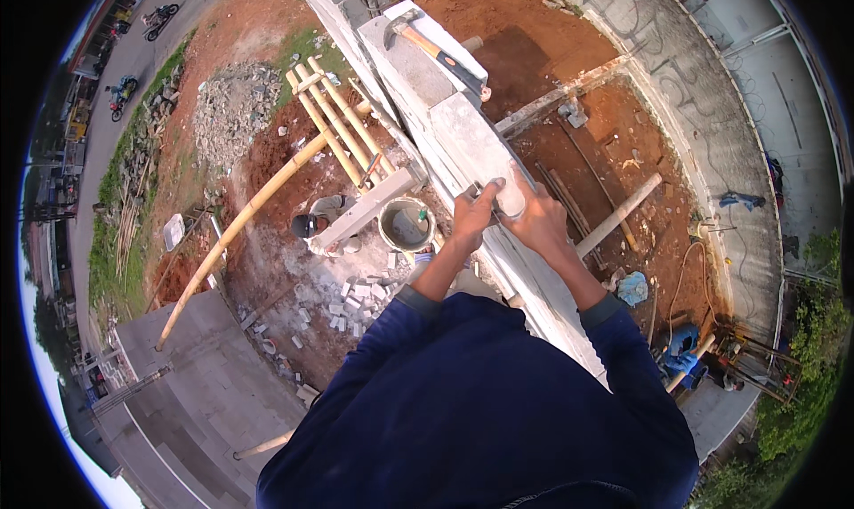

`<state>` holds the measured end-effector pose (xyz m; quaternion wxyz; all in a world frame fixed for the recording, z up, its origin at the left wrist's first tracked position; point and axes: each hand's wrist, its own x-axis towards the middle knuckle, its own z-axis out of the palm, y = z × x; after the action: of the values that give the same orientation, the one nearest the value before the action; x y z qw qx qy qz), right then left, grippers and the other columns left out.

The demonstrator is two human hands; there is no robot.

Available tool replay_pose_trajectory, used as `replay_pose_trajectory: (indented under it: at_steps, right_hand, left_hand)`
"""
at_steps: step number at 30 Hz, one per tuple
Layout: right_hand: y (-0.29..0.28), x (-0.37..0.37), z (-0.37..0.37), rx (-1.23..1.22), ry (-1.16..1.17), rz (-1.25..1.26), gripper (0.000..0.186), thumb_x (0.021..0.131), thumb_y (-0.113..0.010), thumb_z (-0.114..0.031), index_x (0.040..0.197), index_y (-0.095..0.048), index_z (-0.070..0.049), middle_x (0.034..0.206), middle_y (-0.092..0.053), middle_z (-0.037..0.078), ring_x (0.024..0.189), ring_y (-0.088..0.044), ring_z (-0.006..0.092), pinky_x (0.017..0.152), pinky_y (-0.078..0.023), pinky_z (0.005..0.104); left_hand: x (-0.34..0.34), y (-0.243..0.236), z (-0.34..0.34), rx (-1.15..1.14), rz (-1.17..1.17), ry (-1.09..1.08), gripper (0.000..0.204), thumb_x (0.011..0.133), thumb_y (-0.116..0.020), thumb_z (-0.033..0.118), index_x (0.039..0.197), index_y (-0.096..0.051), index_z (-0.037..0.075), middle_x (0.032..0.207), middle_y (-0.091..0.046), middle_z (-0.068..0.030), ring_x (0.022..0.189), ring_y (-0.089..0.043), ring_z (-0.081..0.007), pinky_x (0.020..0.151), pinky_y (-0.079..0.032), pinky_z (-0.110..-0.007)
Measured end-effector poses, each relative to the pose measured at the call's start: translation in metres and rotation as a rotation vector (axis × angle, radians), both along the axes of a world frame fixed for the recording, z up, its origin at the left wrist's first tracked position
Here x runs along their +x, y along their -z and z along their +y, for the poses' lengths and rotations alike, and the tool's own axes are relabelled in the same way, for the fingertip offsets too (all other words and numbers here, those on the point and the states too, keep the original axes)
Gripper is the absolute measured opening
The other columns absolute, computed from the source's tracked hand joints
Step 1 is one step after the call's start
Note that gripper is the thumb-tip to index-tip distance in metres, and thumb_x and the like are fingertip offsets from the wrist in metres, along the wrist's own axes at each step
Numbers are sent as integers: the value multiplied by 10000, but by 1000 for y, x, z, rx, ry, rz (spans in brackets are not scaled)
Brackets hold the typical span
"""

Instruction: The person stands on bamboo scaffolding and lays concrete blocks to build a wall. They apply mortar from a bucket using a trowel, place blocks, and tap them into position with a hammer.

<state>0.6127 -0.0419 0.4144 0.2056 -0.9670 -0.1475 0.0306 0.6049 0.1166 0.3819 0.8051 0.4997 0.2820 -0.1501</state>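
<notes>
Right hand (pixel 536 222): it was closed around the pale piece (pixel 510 199) — thumb on one side and fingers on the other, pinching it, as far as I could see.
Left hand (pixel 471 217): it was bent at the left of this piece, with the thumb near to it; whether it also gripped, I could not tell.
Pale piece: it was at the top of the narrow wall (pixel 556 311), between the two hands and just beside a long pale block (pixel 464 128).
Hammer (pixel 438 52): it was lying on the blocks farther along the wall, its handle orange and black.
Bucket (pixel 406 225): it stood below at the left, with some grey material inside.
Co-worker (pixel 331 212): this person was below too, partly hidden by a long grey beam (pixel 372 206).
Bamboo poles (pixel 337 122): several of them were tied together — near the beam.
Ground: white broken pieces (pixel 363 295) were scattered near the bucket.
</notes>
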Motion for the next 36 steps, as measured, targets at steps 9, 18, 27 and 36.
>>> replay_pose_trajectory:
  at_steps: [9, 18, 27, 36]
  right_hand:
    - [-14, 3, 6, -86, 35, 193, 1147, 729, -877, -391, 1692, -255, -342, 1214, -677, 270, 986, -736, 449, 838, -614, 531]
    - [-14, -4, -3, -23, 25, 90, 1085, 722, -876, -393, 1667, -346, -336, 1222, -674, 307, 914, -744, 453, 770, -615, 525]
    - [-66, -64, -102, 346, 289, 346, 814, 964, -758, -408, 1642, -398, -135, 1569, -517, 258, 1409, -555, 394, 1179, -431, 464]
    - [30, -328, -88, 65, 414, -15, 555, 821, -893, -249, 1168, -566, 35, 914, -642, 105, 716, -610, 272, 665, -528, 392]
  left_hand:
    - [-1, -6, 0, -19, -3, 1, 628, 933, -781, 347, 1333, -612, -107, 1189, -694, -174, 917, -746, -289, 764, -659, -430]
    - [1, -4, -3, -46, -6, 25, 624, 911, -802, 364, 1318, -626, -76, 1221, -679, -168, 951, -730, -287, 771, -644, -426]
    - [7, 2, 34, 87, 66, 273, 986, 927, -745, 518, 1593, -337, -85, 1630, -337, -281, 1491, -361, -463, 1058, -505, -632]
    - [77, -54, 127, 1436, -1171, 903, 1031, 797, -823, 114, 1660, -263, 41, 1709, -300, -189, 1576, -268, -419, 1288, -275, -516]
